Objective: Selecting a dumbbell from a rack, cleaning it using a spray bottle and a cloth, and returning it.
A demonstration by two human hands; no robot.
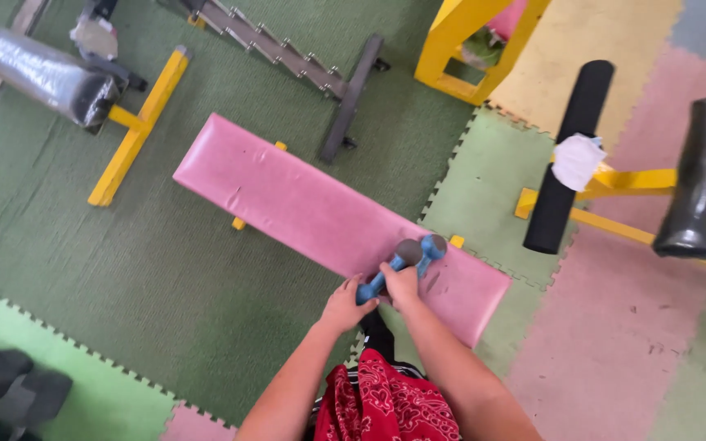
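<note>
Two small blue dumbbells [418,250] rest side by side on the near right end of a long pink flat bench [288,196]. My right hand [402,283] is closed over the handle of one of them. My left hand [345,306] sits just to its left, fingers curled at the near blue end [368,291] at the bench's front edge. Both forearms reach up from the bottom of the head view, above red patterned cloth [386,404] at my waist.
The bench stands on green carpet [165,278] edged by coloured foam mats. Dark dumbbells [6,392] lie bottom left. A black padded roller [569,155] with a white cloth and a yellow frame stand right. A notched metal rack [288,53] and a wrapped pad [42,73] lie behind.
</note>
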